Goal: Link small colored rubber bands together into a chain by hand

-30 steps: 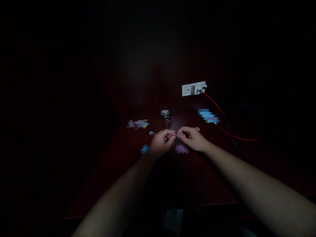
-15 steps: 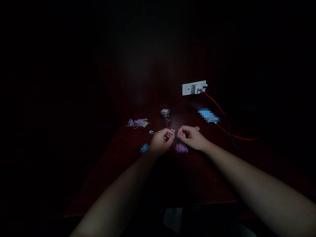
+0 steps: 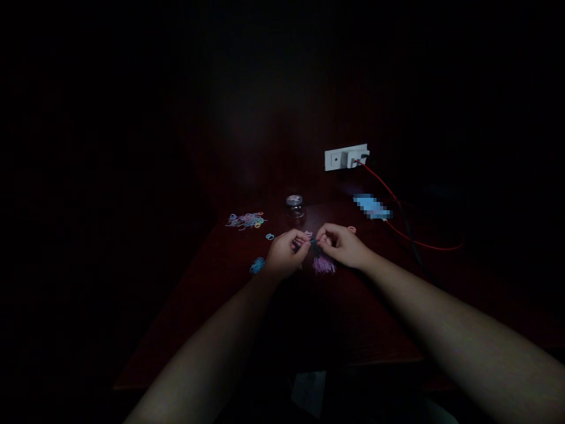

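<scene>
My left hand (image 3: 289,252) and my right hand (image 3: 342,244) pinch a small teal band (image 3: 313,242) between their fingertips, just above the table. Below the fingers lies a pile of purple bands (image 3: 323,264). A pile of blue bands (image 3: 257,265) sits left of my left hand. Behind the fingertips some pink bands (image 3: 308,235) show in part. An orange band (image 3: 352,229) lies behind my right hand, and a light blue band (image 3: 269,237) lies behind my left wrist.
Mixed coloured bands (image 3: 246,220) are heaped at the back left of the dark red table (image 3: 198,306). A lidded clear jar (image 3: 295,207) stands at the back. A blurred phone (image 3: 371,206) and a red cable (image 3: 424,244) lie right, below a wall socket (image 3: 346,157).
The fingertips of my two hands are slightly farther apart, with the teal band between them. The whole view has shifted very slightly.
</scene>
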Motion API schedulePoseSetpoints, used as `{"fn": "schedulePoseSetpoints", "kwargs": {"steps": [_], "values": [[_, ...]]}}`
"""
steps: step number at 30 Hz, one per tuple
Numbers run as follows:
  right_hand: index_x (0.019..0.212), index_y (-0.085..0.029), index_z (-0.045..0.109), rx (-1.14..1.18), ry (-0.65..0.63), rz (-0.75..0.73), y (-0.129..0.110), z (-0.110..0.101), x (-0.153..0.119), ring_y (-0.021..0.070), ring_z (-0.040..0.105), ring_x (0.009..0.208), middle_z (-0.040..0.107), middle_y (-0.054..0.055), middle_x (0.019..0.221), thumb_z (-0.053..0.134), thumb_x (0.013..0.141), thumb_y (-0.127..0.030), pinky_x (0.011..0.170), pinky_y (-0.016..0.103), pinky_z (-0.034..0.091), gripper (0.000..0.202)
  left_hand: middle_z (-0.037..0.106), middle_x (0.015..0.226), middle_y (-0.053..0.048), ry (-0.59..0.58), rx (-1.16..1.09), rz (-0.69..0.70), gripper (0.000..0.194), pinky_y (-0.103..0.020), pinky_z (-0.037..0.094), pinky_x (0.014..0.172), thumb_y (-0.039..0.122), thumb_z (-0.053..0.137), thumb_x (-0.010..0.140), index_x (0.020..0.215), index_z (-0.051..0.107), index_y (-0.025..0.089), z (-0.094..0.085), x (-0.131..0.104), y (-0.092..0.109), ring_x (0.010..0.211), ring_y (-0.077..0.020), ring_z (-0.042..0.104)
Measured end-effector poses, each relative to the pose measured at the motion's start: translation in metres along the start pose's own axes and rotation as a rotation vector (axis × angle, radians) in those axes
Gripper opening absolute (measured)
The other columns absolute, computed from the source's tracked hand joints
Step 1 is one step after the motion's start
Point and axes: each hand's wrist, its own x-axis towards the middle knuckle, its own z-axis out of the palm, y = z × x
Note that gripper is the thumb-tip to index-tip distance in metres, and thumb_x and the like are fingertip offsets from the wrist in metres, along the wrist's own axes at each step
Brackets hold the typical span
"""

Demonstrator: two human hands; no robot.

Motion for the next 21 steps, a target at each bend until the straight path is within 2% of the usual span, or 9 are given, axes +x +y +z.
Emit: {"fn": "schedulePoseSetpoints", "kwargs": {"steps": [21], "values": [[0.073, -0.015, 0.055, -0.075, 0.012, -0.001, -0.0017, -0.0011, 0.0008, 0.0086, 0.038, 0.052, 0.044, -0.003, 0.057, 0.058, 0.077, -0.029, 0.049, 0.022, 0.031, 0.014, 0.067, 0.083, -0.002, -0.028, -0.013, -0.002, 0.011, -0.023, 0.046, 0.065, 0.025, 0.058, 0.082, 0.088, 0.063, 0.017, 0.0015, -0.0011, -0.0032, 0.073, -0.0120, 0.060]]}}
